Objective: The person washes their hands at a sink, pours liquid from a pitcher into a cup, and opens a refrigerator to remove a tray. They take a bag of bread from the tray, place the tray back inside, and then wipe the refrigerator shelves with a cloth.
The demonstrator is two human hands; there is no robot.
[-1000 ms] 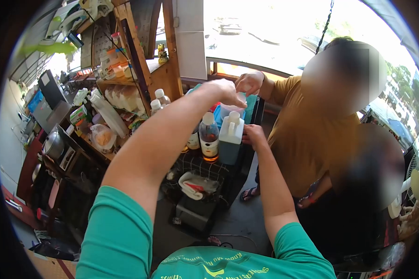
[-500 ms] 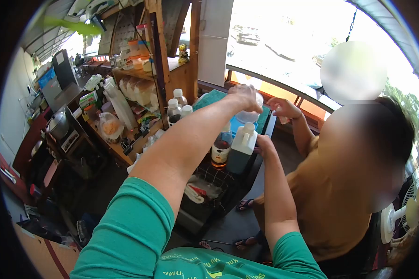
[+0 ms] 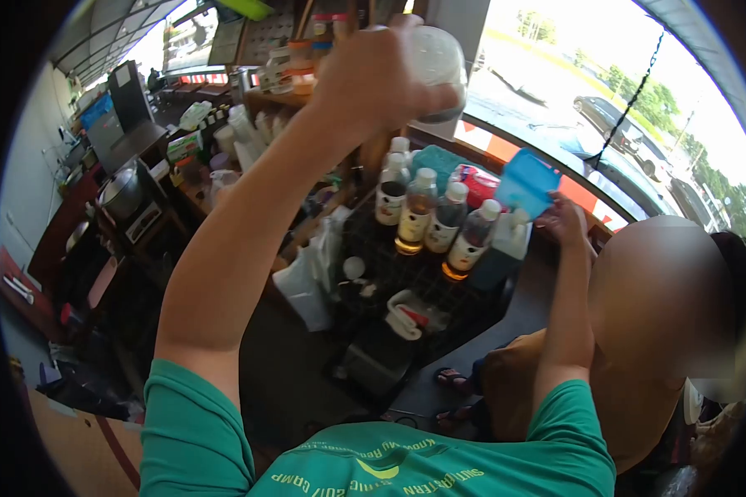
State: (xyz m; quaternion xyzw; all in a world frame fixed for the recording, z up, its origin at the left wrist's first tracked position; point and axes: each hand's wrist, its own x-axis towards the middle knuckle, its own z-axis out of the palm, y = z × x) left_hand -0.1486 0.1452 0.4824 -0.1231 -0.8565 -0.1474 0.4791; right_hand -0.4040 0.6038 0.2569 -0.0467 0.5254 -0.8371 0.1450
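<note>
My left hand (image 3: 377, 79) is raised high at the top of the view, its fingers closed around a clear round plastic container (image 3: 436, 60). My right hand (image 3: 564, 219) grips the edge of a translucent blue plastic container (image 3: 528, 180), which is tilted above the far right end of the rack. Below it stands a white jug (image 3: 512, 234). Several labelled bottles with white caps stand beside the jug, among them an amber one (image 3: 416, 214) and another (image 3: 471, 242) nearest the jug. A red packet (image 3: 477, 184) lies behind them on the teal cloth (image 3: 436, 163).
A person in a brown shirt (image 3: 547, 373) is close on my right. White plastic bags (image 3: 307, 277) hang left of the black wire rack. Cluttered shelves and a metal pot (image 3: 123, 192) are on the left. A chain (image 3: 634, 103) hangs by the window opening.
My left hand has lifted the clear container up from the rack. My right hand has moved from beside the jug and now holds up the blue container. The other person's hand has gone from view.
</note>
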